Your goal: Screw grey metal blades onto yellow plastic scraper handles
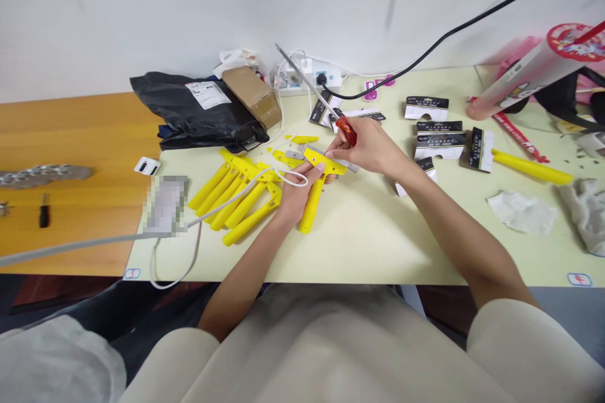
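Observation:
My left hand (299, 192) is closed around the head of a yellow scraper (311, 204), whose handle points down toward me. In my right hand (366, 145) is a screwdriver (347, 131) with a red handle, its long shaft aimed up and left, away from the scraper. The fingertips of that hand touch the scraper's head near its metal blade. Several more yellow scrapers (227, 192) lie in a row left of my left hand. Behind it rest loose yellow and metal scraper parts (283, 156). A white cable (231, 198) crosses in front of the view there.
Black and white card sleeves (439, 145) lie at right, beside a sleeved yellow scraper (532, 167). A black plastic bag (193, 110), a cardboard box (255, 97) and a power strip (302, 75) stand along the wall. A tall cylinder (524, 75) leans at far right, near crumpled tissue (522, 213).

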`<state>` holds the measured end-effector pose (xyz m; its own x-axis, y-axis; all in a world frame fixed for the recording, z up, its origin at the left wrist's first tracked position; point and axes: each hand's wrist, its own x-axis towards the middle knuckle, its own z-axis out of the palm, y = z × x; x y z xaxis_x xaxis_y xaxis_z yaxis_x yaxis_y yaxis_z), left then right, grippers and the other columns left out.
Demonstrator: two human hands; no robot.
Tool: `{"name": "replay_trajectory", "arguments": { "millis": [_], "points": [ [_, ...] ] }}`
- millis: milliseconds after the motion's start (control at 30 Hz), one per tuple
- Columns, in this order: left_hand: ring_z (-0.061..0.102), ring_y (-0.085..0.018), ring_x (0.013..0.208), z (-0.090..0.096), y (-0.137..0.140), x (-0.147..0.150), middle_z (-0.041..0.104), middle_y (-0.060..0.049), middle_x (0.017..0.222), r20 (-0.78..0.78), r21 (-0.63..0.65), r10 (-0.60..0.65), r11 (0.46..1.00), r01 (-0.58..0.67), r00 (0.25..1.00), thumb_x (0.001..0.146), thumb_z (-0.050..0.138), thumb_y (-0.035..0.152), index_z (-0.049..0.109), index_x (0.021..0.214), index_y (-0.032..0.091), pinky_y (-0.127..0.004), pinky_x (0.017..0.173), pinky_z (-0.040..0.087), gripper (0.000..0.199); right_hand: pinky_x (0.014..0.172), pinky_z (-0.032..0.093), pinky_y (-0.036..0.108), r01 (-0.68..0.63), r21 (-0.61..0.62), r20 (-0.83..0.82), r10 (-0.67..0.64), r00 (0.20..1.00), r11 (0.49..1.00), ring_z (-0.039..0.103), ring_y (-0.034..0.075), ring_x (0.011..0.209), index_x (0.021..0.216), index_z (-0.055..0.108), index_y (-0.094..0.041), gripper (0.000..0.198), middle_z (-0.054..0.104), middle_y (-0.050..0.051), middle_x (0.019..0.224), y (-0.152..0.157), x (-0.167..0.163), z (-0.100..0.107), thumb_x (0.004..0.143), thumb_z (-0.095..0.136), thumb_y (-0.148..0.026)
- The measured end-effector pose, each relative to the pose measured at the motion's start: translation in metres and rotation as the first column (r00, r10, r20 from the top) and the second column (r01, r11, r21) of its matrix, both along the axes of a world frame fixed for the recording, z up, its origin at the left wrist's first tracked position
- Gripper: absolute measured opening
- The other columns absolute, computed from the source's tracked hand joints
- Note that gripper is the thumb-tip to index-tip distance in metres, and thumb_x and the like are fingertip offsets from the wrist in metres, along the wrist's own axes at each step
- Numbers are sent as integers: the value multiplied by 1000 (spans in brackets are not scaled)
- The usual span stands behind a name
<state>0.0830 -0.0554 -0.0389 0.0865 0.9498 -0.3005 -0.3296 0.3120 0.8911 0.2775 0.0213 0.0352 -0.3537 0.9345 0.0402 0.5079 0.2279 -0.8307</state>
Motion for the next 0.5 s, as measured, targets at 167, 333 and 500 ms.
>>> {"name": "replay_trajectory", "arguments": {
  "millis": [167, 333, 500],
  "points": [
    [85, -26, 100, 3, 0, 1, 85, -11, 98, -1, -13, 0, 1000, 0, 1000, 82, 99, 59, 78, 100, 19, -25, 66, 59, 48, 76, 50, 39, -54, -37, -16, 53, 998, 998, 80, 30, 86, 78, 46, -27, 38, 84, 2, 87, 3, 5, 2, 79, 82, -15],
    [85, -24, 97, -2, 1, 0, 86, -10, 104, -4, 8, -10, 1000, 10, 1000, 83, 98, 56, 78, 98, 18, -22, 61, 56, 45, 73, 47, 36, -82, -75, -73, 76, 994, 994, 81, 31, 90, 79, 44, -28, 41, 79, 2, 82, 4, 5, -2, 79, 84, -19],
    [85, -24, 95, -5, 8, -9, 84, -6, 95, 36, 50, 83, 995, -84, 996, 86, 95, 55, 79, 102, 21, -25, 66, 61, 40, 71, 41, 35, -8, 52, 19, 7, 1000, 999, 63, 20, 76, 75, 44, -26, 45, 74, 1, 81, 4, 7, 10, 87, 88, -33]
  ]
}}
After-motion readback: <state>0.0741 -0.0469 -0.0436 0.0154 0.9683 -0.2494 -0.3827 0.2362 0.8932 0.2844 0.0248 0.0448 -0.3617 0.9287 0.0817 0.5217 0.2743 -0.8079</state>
